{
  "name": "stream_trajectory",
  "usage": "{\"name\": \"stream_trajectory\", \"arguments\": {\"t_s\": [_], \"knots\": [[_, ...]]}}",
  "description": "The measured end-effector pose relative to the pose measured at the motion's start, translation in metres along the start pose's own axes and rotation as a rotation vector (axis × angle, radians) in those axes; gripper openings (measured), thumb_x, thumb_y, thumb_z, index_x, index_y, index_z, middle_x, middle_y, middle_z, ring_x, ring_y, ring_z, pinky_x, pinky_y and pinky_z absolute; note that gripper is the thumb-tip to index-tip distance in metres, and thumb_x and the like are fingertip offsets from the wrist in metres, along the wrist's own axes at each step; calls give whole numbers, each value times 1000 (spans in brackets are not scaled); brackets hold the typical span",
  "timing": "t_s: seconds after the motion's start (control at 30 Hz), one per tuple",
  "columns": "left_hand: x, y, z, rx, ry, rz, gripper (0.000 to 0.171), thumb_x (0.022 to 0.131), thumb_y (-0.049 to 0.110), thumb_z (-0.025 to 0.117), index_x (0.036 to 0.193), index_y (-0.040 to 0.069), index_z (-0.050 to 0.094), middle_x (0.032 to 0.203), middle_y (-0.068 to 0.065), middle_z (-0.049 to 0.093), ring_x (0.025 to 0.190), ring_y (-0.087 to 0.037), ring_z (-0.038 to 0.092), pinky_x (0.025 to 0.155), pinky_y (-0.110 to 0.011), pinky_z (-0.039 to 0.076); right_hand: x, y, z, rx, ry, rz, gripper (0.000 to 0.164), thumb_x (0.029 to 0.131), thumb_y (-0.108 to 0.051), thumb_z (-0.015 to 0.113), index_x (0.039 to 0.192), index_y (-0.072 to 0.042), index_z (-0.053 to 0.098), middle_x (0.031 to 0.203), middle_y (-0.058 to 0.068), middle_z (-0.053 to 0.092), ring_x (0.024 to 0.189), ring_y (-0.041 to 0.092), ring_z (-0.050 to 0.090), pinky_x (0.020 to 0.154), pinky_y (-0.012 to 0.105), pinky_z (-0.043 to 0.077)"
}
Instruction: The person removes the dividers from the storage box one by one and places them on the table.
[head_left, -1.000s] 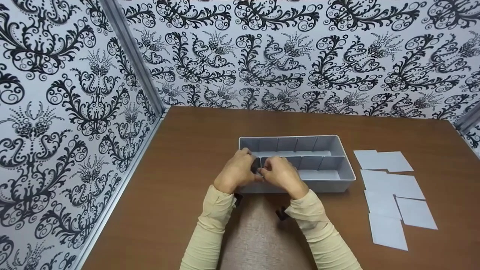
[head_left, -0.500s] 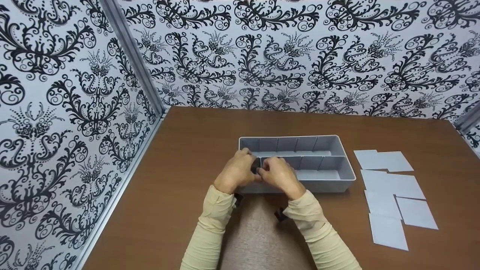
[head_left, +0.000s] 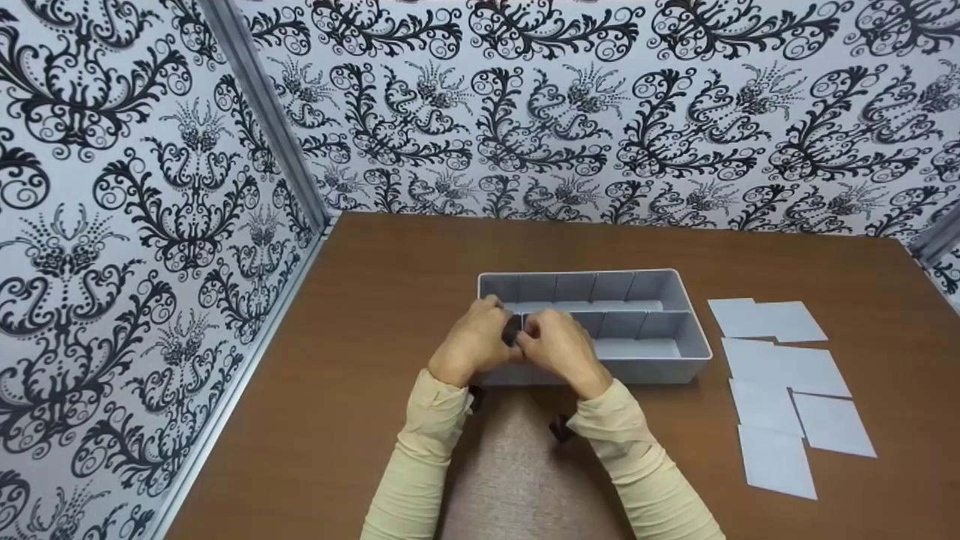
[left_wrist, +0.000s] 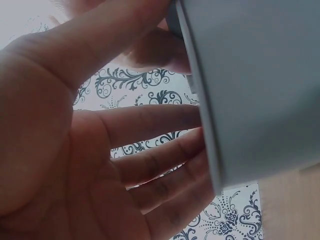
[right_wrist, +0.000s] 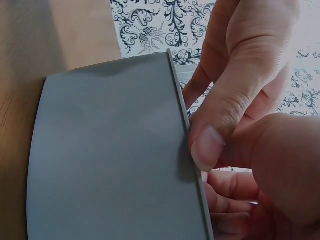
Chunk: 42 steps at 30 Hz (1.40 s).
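Observation:
A light grey divided box [head_left: 645,371] stands on the table, and both hands meet at its near left compartment. Between them shows a small dark object [head_left: 512,330], mostly hidden by fingers; its kind is unclear. My left hand [head_left: 471,341] holds it, its thumb by the rim and its other fingers reaching behind the box wall [left_wrist: 260,90] in the left wrist view. With curled fingers, my right hand [head_left: 561,346] pinches at the object's right side. In the right wrist view, the left thumb [right_wrist: 207,145] lies at the rim and covers the right thumb's tip.
Several white paper sheets [head_left: 780,375] lie on the brown table [head_left: 337,360] right of the box. Patterned white panels [head_left: 555,112] stand behind and at the left, with a metal edge strip [head_left: 247,352] along the left side.
The right hand shifts very slightly at the dark object. The left hand, the box and the papers stay essentially in place.

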<state>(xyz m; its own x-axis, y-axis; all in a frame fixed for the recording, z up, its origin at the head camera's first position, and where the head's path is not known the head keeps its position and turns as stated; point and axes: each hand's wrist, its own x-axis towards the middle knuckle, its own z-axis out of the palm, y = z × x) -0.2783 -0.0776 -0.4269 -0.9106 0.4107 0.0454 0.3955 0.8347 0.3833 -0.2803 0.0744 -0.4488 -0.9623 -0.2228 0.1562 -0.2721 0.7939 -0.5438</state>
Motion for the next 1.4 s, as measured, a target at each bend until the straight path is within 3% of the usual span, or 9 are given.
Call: {"name": "stream_trajectory", "arguments": {"t_s": [0.27,0.8,1.07,1.4], "knots": [[0,-1,1,7,19,16,40,75,27,82,100,-2,71,113,-15,59,106,-31,54,89,-41,51,0,0,1,10,17,-10,24,80,-16,68,58,-15,59,60,-4,55,56,16,49,50,35,41],[1,-1,2,46,12,17,57,72,30,87,113,-5,68,117,-17,59,110,-33,55,95,-39,50,-2,-4,-7,88,144,-86,22,82,-14,67,61,-14,60,56,-7,52,50,11,45,46,29,35],[2,0,1,0,-17,-40,42,73,22,86,104,-2,71,118,-13,57,109,-29,53,92,-38,51,0,-2,-4,127,189,-154,21,80,-8,65,60,-12,58,55,-6,51,49,8,42,46,27,33],[2,0,2,-2,-24,-52,46,73,24,87,107,-2,70,121,-14,57,112,-30,53,94,-40,51,-1,-4,-9,151,229,-166,18,78,-7,66,62,-12,60,56,-5,52,50,10,43,48,29,35]]}}
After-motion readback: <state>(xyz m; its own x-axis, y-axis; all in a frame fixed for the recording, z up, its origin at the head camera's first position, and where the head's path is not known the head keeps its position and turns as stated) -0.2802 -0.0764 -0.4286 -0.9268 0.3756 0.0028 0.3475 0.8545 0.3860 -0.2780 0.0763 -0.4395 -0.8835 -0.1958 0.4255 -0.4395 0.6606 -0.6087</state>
